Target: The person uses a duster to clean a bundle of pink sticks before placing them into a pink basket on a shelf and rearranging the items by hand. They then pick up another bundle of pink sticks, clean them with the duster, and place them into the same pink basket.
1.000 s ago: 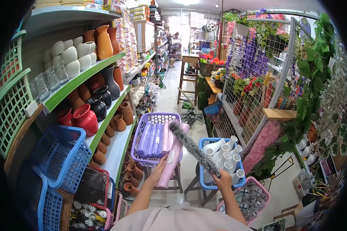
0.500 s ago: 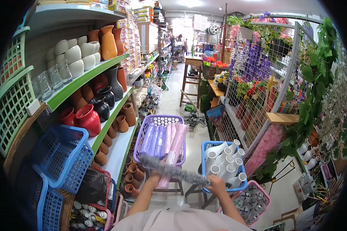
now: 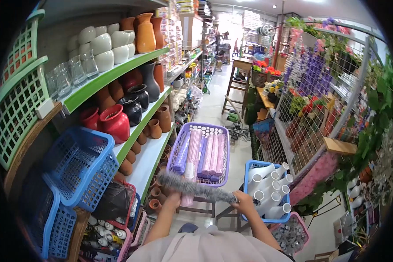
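Note:
A grey fluffy duster [image 3: 196,187] stretches across the front of the purple basket [image 3: 226,168]. My right hand [image 3: 243,201] is closed around its right end, beside the blue basket of vases. My left hand [image 3: 174,200] is at the lower end of a pink patterned roll [image 3: 194,150] and appears to grip it; the duster partly hides the fingers. The roll lies lengthwise over the basket, its near end sticking out past the front rim. Purple rolls [image 3: 182,153] and several other pink rolls [image 3: 215,153] lie in the basket.
White vases [image 3: 273,185] fill a blue basket [image 3: 249,168] at right, above a pink basket of clear glassware [image 3: 288,236]. Shelves [image 3: 118,81] with pots line the left, near stacked blue baskets [image 3: 81,161]. A wire rack [image 3: 310,113] with artificial flowers stands right.
The pink roll has moved left over the basket, between purple and pink rolls, and tilts less. My left hand moved with it. The view has turned left; the duster remains in my right hand.

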`<state>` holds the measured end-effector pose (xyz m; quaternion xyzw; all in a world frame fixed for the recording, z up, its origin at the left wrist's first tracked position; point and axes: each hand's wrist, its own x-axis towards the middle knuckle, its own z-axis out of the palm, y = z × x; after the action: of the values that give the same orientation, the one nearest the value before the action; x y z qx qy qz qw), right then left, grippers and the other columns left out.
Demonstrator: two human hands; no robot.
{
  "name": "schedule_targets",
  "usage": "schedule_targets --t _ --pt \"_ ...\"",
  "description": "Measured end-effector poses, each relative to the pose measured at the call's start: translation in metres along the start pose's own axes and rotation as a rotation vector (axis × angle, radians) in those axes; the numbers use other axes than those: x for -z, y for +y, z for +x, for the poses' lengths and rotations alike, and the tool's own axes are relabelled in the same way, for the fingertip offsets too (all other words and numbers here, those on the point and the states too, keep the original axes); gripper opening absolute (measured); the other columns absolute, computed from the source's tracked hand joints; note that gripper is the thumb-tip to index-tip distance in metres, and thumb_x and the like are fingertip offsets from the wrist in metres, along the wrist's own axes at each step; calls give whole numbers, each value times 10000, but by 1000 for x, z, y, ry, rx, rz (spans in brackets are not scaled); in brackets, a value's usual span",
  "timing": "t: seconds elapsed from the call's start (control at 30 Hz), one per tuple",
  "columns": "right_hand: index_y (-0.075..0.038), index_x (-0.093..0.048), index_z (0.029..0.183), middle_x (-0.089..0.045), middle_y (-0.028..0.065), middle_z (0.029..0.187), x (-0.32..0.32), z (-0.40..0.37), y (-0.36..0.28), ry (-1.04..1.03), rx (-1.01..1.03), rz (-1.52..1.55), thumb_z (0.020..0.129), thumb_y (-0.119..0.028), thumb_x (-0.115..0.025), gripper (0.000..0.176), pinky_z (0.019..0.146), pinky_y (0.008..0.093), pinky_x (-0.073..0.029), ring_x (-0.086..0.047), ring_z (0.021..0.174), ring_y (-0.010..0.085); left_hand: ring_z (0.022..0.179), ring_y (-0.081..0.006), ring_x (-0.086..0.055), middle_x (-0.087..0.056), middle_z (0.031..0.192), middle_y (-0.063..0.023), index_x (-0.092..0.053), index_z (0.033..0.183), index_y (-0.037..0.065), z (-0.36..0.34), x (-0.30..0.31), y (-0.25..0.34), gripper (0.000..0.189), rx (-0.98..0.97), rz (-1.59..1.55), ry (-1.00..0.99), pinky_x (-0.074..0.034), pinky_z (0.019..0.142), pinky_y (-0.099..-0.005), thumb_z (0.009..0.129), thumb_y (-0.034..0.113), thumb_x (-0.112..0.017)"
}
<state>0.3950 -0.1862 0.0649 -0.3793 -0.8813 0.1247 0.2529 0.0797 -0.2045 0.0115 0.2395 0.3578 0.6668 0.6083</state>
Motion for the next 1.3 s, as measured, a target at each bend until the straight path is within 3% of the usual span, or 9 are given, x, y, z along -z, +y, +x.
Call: schedule_targets --t 0.1,0.33,0.4,0.47,0.6,0.87,1.0,1.17,1.3 --pt "-72 -665 1013 -663 171 951 -9 31 -8 208 -358 237 770 -257 -725 311 735 422 -500 -630 844 375 852 -211 -643 -647 1048 -110 -496 1274 56 -8 -8 33 477 127 32 -148 -545 741 -336 1006 436 -389" --pt "-66 -642 1036 -663 162 910 -6 99 -4 37 -170 -87 732 -266 -756 381 717 426 -502 -632 850 364 775 -191 -653 -651 1013 -104 -481 1299 62 26 -3 67 455 195 131 11 -557 704 -321 1013 404 -392" --pt "-62 -625 1041 -653 168 858 -25 120 14 178 -139 -9 751 -272 -740 376 692 451 -490 -627 827 383 758 -185 -644 -640 1010 -101 -433 1369 80 35 1 88 456 158 183 -163 -555 696 -313 1014 366 -411" --pt "-43 -635 986 -657 207 894 -20 155 7 285 -469 47 811 -266 -680 287 695 470 -473 -615 829 424 752 -172 -635 -628 1024 -94 -379 1424 96 46 12 95 477 157 170 -180 -549 691 -303 1017 342 -416" --pt "-19 -615 971 -641 251 821 -18 201 4 353 -593 112 880 -338 -620 332 690 491 -463 -603 802 459 783 -160 -637 -627 1052 -97 -343 1443 97 61 22 122 502 130 232 -251 -545 700 -295 1016 353 -408" --pt "-79 -582 1041 -618 145 862 -77 211 49 128 -180 -277 802 -310 -693 350 690 468 -437 -604 830 360 773 -161 -636 -626 1051 -123 -339 1430 107 80 42 137 498 14 132 -239 -546 699 -301 1022 391 -344" --pt "-121 -576 1114 -597 79 956 -106 198 67 65 -235 -455 769 -290 -713 408 811 469 -381 -576 960 277 777 -167 -635 -622 1057 -132 -290 1466 117 74 42 141 517 -6 157 -190 -540 708 -301 1025 382 -340" --pt "-82 -505 1255 -542 140 1203 -91 198 44 121 -269 -266 747 -334 -737 613 965 491 -326 -505 1136 309 789 -181 -635 -619 1107 -147 -243 1497 123 45 38 144 527 -10 172 -106 -534 729 -302 1030 339 -354" --pt "-60 -498 1243 -559 136 1174 -67 206 -5 279 -82 -72 769 -288 -736 577 962 464 -366 -542 1085 306 817 -179 -636 -613 1113 -143 -238 1499 122 18 39 139 532 -52 238 -28 -535 741 -303 1027 322 -378"
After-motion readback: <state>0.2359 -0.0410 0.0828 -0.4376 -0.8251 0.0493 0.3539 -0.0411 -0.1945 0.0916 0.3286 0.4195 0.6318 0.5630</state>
